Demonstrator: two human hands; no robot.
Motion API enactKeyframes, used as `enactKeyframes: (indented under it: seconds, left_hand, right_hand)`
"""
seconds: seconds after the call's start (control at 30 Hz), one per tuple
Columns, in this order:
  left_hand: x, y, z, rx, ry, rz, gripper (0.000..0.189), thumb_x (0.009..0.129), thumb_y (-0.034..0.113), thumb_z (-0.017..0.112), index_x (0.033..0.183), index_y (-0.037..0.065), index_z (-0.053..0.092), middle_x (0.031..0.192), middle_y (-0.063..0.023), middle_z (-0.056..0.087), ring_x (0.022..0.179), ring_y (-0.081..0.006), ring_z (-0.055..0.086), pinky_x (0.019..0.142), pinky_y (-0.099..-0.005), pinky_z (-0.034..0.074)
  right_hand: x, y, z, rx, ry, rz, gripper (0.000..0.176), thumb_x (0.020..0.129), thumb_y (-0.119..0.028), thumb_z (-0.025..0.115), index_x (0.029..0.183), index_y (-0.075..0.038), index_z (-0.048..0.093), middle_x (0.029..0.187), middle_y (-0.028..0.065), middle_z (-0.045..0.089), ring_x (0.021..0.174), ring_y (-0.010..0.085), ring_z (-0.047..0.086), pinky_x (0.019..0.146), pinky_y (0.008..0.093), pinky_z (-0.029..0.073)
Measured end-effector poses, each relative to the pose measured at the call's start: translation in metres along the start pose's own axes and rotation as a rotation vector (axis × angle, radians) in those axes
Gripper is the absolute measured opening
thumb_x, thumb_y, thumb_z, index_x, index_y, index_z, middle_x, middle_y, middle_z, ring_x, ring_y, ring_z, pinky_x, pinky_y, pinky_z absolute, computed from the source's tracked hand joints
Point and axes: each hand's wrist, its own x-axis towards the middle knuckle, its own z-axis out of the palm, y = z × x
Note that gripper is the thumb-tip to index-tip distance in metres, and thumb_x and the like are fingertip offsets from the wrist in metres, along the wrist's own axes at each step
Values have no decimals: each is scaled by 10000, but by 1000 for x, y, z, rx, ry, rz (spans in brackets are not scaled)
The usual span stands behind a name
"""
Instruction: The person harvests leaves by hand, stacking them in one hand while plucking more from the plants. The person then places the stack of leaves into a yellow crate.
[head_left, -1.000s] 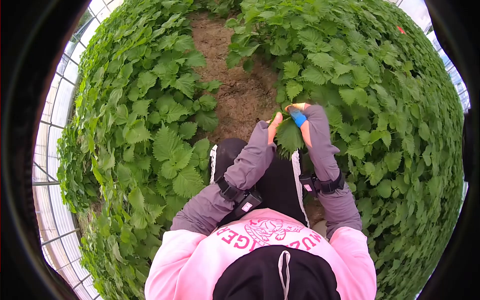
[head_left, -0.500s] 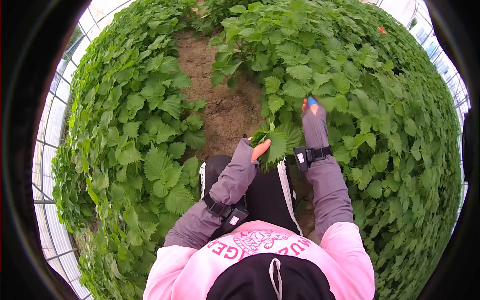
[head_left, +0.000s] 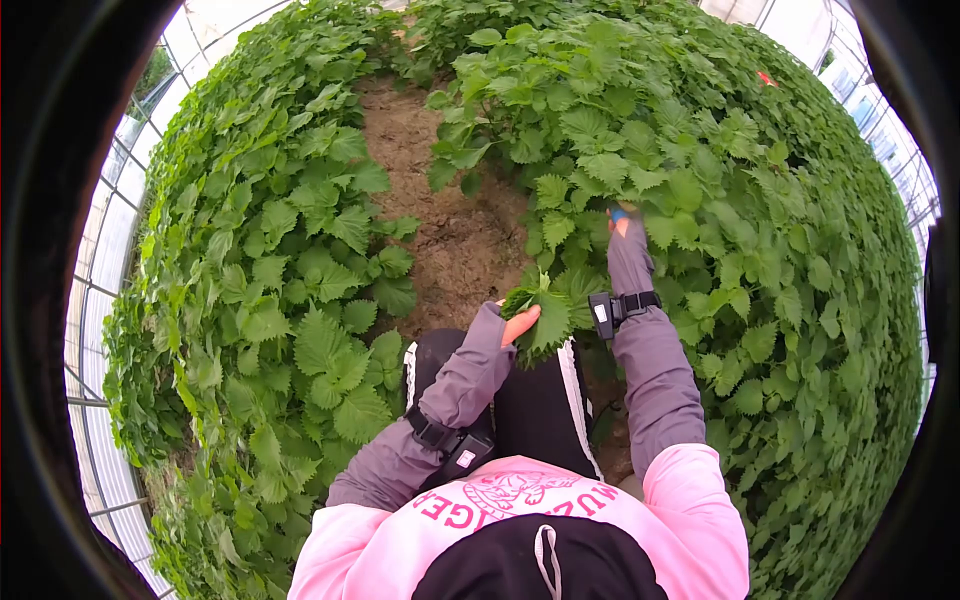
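Observation:
A bunch of green serrated leaves (head_left: 547, 316) is held in my left hand (head_left: 519, 325), with the thumb lying over it above my knees. My right hand (head_left: 621, 222) reaches into the leafy plants (head_left: 690, 190) on the right side. Something blue (head_left: 618, 212) covers one of its fingertips. Leaves and blur hide most of the right fingers, so what they touch cannot be made out. Both forearms wear grey sleeves with black straps and small devices.
Another dense row of plants (head_left: 330, 360) stands on the left. Between the rows runs a brown soil path (head_left: 440, 230). A greenhouse frame (head_left: 100, 290) curves along the sides. A small red object (head_left: 766, 79) lies among the far right leaves.
My right hand has shifted slightly down and sunk further among the leaves, its fingertips now blurred. The left hand keeps hold of its leaves. The view has moved slightly.

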Motion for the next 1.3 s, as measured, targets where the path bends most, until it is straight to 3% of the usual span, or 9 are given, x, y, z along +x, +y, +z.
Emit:
enactKeyframes:
  seconds: [0.13,0.2,0.3,0.5,0.57,0.7,1.13,1.2,1.3]
  left_hand:
    - [13,-26,3,12,31,-14,485,760,-45,345,1229,37,434,1211,-134,400,1145,-256,386,960,-274,273]
    - [16,-43,7,-269,203,370,227,825,185,591,980,20,577,842,6,593,713,-72,526,632,-231,435]
    - [21,-54,3,-180,192,299,231,828,185,587,985,16,573,845,3,593,717,-72,528,635,-230,436]
    - [52,-92,-2,-592,-27,140,229,835,179,580,1000,21,566,858,-4,597,732,-84,548,655,-242,456]
    - [43,-82,-2,-596,-37,131,226,839,180,573,1004,26,566,861,-3,598,732,-87,551,654,-245,460]
    - [39,-82,-4,-574,-41,134,212,854,180,549,1005,31,566,864,-2,596,729,-90,553,647,-246,462]
    - [12,-75,-15,-835,38,119,224,878,148,497,1047,9,545,971,-44,591,849,-103,558,755,-213,436]
    - [17,-91,-28,-436,174,291,253,878,184,501,1060,13,545,982,-56,594,853,-114,567,755,-221,445]
    - [27,-108,-41,-891,-10,174,288,909,206,438,1102,9,523,1047,-78,570,940,-164,551,830,-275,439]
  right_hand:
    - [-3,5,-14,188,-75,214,137,869,-133,477,924,-71,586,811,-2,566,675,56,463,548,166,328]
    - [-9,9,-13,438,-44,145,175,869,-140,490,994,-44,567,875,27,587,714,54,482,578,152,355]
    - [-21,1,-18,421,2,15,223,847,-247,527,807,-38,593,678,15,555,593,95,466,572,227,360]
    - [-25,1,-33,63,-39,85,211,873,-170,470,940,9,559,879,123,615,728,186,574,631,242,457]
    - [-53,-35,-41,-859,-81,-173,289,871,-272,471,832,-2,568,723,181,588,593,303,544,566,353,445]
    - [-72,-64,-35,-756,-60,-26,365,857,-351,474,757,-9,550,611,207,514,516,375,463,516,417,396]
    - [-70,-61,-34,-892,-37,-9,178,835,-111,463,928,-31,592,703,94,574,575,174,500,519,284,386]
    - [-78,-71,-36,-149,-42,-262,207,844,-71,429,979,-21,577,748,47,552,634,130,479,553,259,381]
    - [-105,-103,-33,47,-362,-294,223,827,-45,500,1028,-82,587,792,-10,565,648,48,463,550,186,369]
